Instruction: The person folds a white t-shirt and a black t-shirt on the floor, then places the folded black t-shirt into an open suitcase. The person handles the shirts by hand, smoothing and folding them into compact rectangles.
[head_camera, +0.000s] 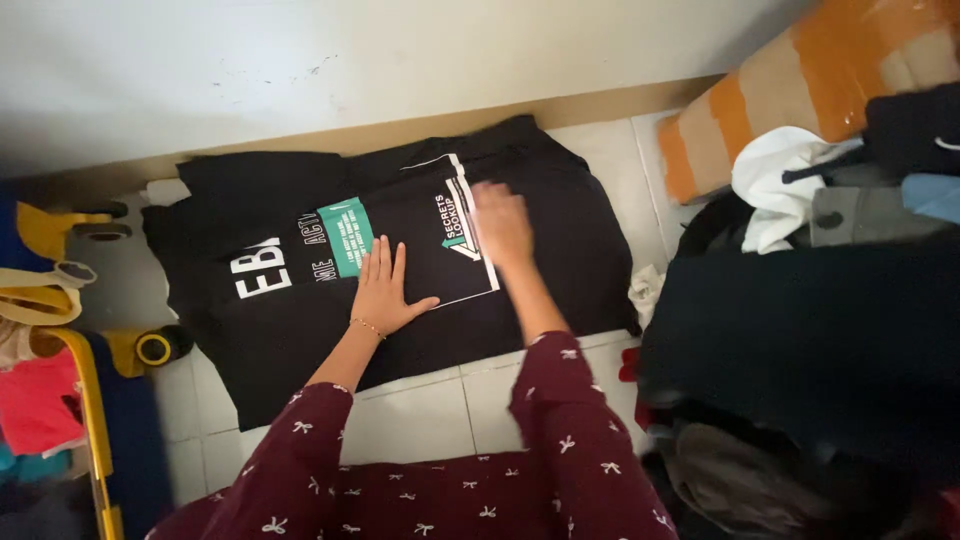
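The left hand lies flat and open, fingers spread a little, and its palm presses on the black T-shirt; this grip closes on nothing. The right hand is blurred; it rests on the same shirt near the white edge of the print, fingers seem stretched out, but if it pinches the cloth I cannot tell. The T-shirt is spread on the white tiled floor, next to the wall, with one part folded over the middle, and it shows a white and green print. To the right there is a pile of dark clothes and a striped orange cushion, well apart from the hands. To the left stands a yellow frame with wheels. Both arms reach forward in dark red sleeves with small white bows, and the left wrist wears a thin bracelet.
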